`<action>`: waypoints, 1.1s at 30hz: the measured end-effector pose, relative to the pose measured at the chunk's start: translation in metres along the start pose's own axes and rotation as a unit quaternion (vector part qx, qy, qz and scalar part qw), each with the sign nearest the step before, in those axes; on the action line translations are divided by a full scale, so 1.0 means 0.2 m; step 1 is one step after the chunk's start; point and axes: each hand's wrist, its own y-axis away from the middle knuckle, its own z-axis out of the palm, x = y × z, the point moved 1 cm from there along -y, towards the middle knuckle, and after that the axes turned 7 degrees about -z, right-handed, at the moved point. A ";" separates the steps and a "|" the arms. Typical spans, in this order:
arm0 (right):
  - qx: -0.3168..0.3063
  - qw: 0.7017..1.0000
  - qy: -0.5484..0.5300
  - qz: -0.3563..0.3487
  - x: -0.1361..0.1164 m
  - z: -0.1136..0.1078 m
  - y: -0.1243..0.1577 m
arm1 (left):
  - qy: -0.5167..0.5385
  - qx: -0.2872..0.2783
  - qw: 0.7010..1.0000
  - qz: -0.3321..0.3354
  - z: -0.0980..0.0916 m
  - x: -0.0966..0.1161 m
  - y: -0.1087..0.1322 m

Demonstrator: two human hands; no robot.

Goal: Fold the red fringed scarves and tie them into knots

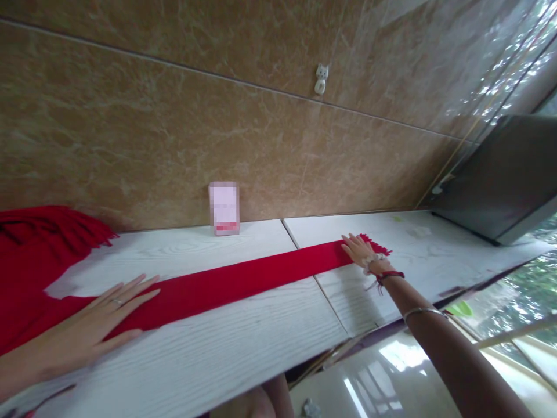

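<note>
A long red scarf [243, 278] lies folded into a narrow strip across the white wood-grain tabletop [243, 342]. My left hand [117, 313] rests on its left part with the fingers stretched out, a ring on one finger. Near the fringed right end, my right hand [359, 251] lies flat on the cloth, fingers extended; bracelets circle that wrist. More red fabric [43, 249] with a fringe is heaped at the far left, partly behind my left forearm. Whether the heap and the strip are one piece, I cannot tell.
Against the brown marbled wall [152, 145] stands a blurred pink-and-white packet [224, 209]. A white cat figure [321, 79] is fixed higher up. At the right end sits a large dark box-shaped object [500, 180]. A seam divides the tabletop; its front edge drops to a shiny floor [348, 383].
</note>
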 end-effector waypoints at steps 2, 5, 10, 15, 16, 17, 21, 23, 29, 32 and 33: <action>-0.010 0.998 -0.023 -0.056 -0.21 -0.03 -0.06 | -0.013 -0.010 1.000 0.018 -0.05 0.13 -0.09; -0.013 0.956 -0.116 -0.271 -0.59 -0.07 -0.10 | -0.010 -0.006 0.999 0.046 -0.09 0.34 -0.26; 0.040 0.921 -0.135 -0.363 -0.89 -0.10 -0.06 | -0.012 -0.030 0.996 0.081 -0.07 0.52 -0.41; 0.048 0.917 -0.092 -0.385 -0.88 -0.11 -0.05 | -0.035 -0.012 0.993 0.110 -0.06 0.51 -0.40; 0.046 0.917 -0.089 -0.386 -0.88 -0.11 -0.05 | -0.036 -0.008 0.993 0.114 -0.06 0.50 -0.39; 0.043 0.917 -0.089 -0.387 -0.87 -0.12 -0.05 | -0.036 -0.006 0.992 0.117 -0.06 0.50 -0.39; 0.031 0.921 -0.108 -0.374 -0.88 -0.11 -0.06 | -0.042 -0.016 0.993 0.110 -0.06 0.50 -0.37; 0.032 0.932 -0.123 -0.338 -0.87 -0.10 -0.06 | -0.048 -0.011 0.993 0.103 -0.05 0.49 -0.36; 0.079 0.941 -0.177 -0.279 -0.83 -0.11 -0.04 | -0.059 0.031 0.995 0.080 -0.10 0.51 -0.33; 0.094 0.927 -0.188 -0.310 -0.82 -0.11 -0.01 | -0.062 0.035 0.993 0.099 -0.12 0.54 -0.32; 0.091 0.922 -0.185 -0.326 -0.82 -0.10 0.00 | -0.063 0.034 0.991 0.110 -0.11 0.55 -0.31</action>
